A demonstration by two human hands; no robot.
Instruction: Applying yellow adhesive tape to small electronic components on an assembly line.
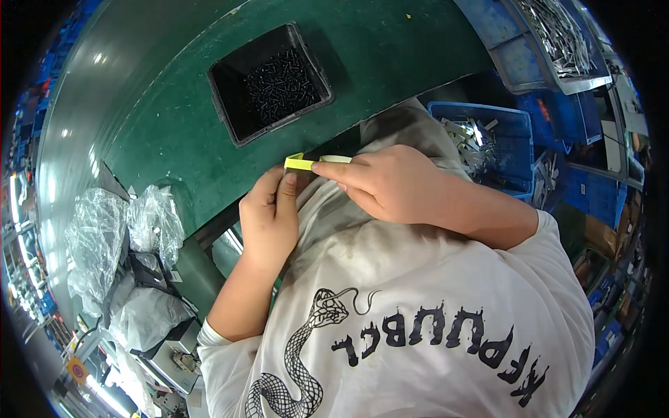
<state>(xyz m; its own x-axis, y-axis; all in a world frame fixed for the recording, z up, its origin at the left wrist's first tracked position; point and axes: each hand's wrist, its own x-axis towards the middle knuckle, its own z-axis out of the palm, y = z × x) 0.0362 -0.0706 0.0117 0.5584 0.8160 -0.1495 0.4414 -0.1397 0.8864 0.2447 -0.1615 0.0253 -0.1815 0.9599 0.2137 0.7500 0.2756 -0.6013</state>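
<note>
In front of my lap, a bright yellow strip [300, 164] that looks like tape stretches between my two hands. My left hand [268, 219] is closed, thumb and forefinger pinching at the strip's left end, where it folds upward. The right forefinger lies along the strip's other end, and the remaining fingers of my right hand [394, 184] curl underneath. A pale, rounded rim [336, 159] shows just above that forefinger, perhaps the tape's roll. Whatever else is inside the fingers is hidden.
A black bin [224, 104] of small black screw-like parts stands on the green table [376, 42]. Clear plastic bags [97, 230] lie at the left. Blue crates [519, 132] at the right hold strips and metal pieces. The table's near edge runs just beyond my hands.
</note>
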